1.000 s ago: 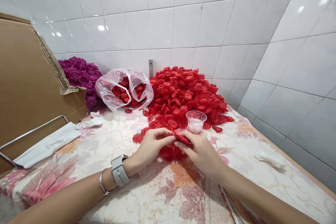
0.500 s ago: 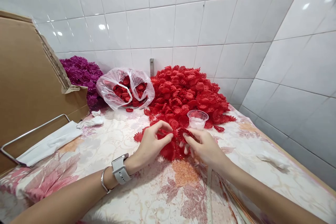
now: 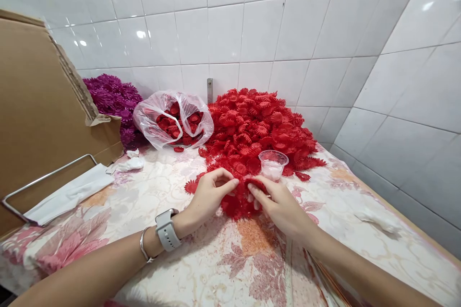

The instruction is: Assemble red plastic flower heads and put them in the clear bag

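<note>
My right hand (image 3: 275, 199) pinches a red petal-edged flower piece (image 3: 256, 183) between thumb and fingers, its disc tilted up. Just left of it, my left hand (image 3: 212, 196) has thumb and index fingertip pressed together; whatever lies between them is too small to make out. Under and behind both hands spread loose red flower pieces, the front edge of a large heap (image 3: 252, 129). Close behind my right hand stands a small clear plastic cup (image 3: 273, 165) with something whitish in it.
A clear plastic bag (image 3: 151, 124) of darker red pieces lies left of the heap, with a purple flower pile (image 3: 115, 103) beyond. A cardboard box (image 3: 46, 120) and metal wire frame (image 3: 50, 172) stand at left. Thin strips (image 3: 324, 278) lie at the lower right; white tissue (image 3: 378, 220) further right.
My left thumb and index finger have closed to a pinch. The red flower piece in my right hand has turned, showing more edge-on. The view has shifted slightly.
</note>
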`<state>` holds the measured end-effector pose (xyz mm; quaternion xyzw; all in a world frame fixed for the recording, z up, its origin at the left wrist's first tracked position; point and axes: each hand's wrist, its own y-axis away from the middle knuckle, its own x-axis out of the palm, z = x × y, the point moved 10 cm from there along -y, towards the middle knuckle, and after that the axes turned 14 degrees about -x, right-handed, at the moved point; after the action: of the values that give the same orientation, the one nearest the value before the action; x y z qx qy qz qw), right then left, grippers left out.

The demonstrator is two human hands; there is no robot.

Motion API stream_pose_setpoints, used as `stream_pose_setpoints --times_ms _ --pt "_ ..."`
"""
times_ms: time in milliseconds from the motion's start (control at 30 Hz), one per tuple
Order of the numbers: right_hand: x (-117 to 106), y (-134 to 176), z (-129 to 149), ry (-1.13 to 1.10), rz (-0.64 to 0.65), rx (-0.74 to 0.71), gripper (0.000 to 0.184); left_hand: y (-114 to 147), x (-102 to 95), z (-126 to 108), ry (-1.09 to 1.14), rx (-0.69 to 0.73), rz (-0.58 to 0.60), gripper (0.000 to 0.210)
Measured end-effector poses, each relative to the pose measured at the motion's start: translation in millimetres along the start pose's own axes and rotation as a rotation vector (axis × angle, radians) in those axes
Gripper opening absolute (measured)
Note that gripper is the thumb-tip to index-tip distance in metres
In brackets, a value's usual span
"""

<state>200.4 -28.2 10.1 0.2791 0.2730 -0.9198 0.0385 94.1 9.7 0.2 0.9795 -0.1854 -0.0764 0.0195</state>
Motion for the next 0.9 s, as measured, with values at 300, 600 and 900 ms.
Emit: stream_pose_setpoints --times_ms 300,600,900 --pt "-6.2 1.0 -6.0 0.008 0.018 0.061 0.029 2.4 -20.0 -17.7 -0.16 0.203 -0.194 0.019" --pt "-8.7 0.6 4.3 0.187 -0.002 -0.013 0.027 9.3 15.1 -9.3 -0.15 0.092 0.109 0.016" --pt "-4.4 0.9 -0.1 0.011 -0.047 0.029 0.027 3.8 2.2 2.3 0.153 0.007 0.001 0.013"
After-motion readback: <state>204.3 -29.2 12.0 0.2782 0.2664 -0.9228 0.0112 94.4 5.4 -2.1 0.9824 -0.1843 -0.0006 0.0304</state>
